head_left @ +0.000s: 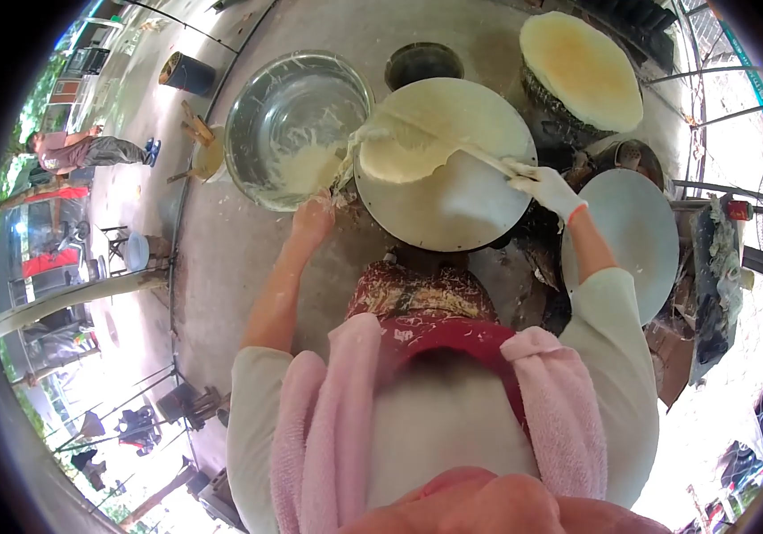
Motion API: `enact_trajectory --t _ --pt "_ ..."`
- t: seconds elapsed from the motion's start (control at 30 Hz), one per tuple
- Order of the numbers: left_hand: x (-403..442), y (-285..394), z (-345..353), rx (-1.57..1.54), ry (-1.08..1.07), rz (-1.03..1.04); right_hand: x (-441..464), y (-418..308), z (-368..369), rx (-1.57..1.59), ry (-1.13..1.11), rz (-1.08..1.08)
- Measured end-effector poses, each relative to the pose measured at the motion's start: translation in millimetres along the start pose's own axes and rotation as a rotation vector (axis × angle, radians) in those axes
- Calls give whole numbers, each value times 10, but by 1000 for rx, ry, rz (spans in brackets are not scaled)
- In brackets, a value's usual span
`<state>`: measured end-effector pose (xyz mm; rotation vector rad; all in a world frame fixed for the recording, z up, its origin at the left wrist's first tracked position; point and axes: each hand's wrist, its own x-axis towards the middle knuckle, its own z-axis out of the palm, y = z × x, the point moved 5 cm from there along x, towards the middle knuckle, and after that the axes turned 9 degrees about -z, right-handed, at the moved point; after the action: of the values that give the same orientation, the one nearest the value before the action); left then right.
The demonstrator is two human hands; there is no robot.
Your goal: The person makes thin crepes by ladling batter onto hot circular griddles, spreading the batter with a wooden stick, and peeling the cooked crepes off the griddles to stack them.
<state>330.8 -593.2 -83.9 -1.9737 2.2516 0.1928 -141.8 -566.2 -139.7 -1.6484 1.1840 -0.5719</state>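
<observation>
The person's right hand (546, 189), pale white as though gloved or coated, is closed around the end of a long, thin pale stick (486, 158). The stick reaches over a large round light-grey griddle (488, 209), on which a pale cream sheet of batter (408, 160) covers part of the left and far side, its lower edge ragged. The bare left hand (313, 216) is curled at the near right rim of a wide shiny metal basin (237, 142), beside a ragged whitish strip (343, 169) at the griddle's left edge; whether its fingers have hold of the strip cannot be told.

The thin layer looks easy to tear or fold if the stick drags or the two hands pull unevenly. Wet batter could drip through the narrow gap between basin and griddle, and a knock from the left hand or forearm might shift the basin and slop its contents. If the griddle is hot, which cannot be seen, fingers near its edge could be burned.

The basin holds cream-coloured batter, pooled toward its near right side, with streaks smeared up the walls. Beyond the griddle's far edge stands a dark round pot (424, 60), its contents too dim to make out. Beyond the griddle's far right edge, a dark round basket-like holder (552, 109) carries a broad pale round slab (582, 71), browned yellowish in the middle. Left of the basin, a small pale bucket (208, 162) has wooden-looking pieces (196, 125) standing in it.
</observation>
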Motion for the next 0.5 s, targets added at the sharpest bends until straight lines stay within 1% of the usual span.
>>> enact_trajectory --t 0.1,0.2,0.27,0.3,0.33,0.37,0.4,0.43,0.47,0.5 --pt "-229 -55 -25 99 -72 60 -157 -704 248 258 -177 334" --pt "-640 -18 -192 114 -214 81 -510 -674 420 285 -248 468" --pt "-1016 -117 50 266 -54 258 -820 -613 576 339 -148 433" --pt "-1262 -295 587 422 176 434 -1020 -708 632 395 -77 490" --pt "-1291 -313 678 389 135 450 -1227 -844 718 450 -5 547" --pt "-1322 -328 765 356 93 464 -1355 -1014 879 488 93 487" --pt "-1291 -102 455 146 -229 318 -1509 -761 1271 754 343 404" --pt "-1293 -39 307 -61 -547 166 -1604 -785 1601 905 374 489" --pt "-1238 -85 206 -200 -453 267 -1591 -866 1893 1055 406 569" --pt "-1180 -171 119 -342 -358 366 -1422 -979 2122 1122 468 530"
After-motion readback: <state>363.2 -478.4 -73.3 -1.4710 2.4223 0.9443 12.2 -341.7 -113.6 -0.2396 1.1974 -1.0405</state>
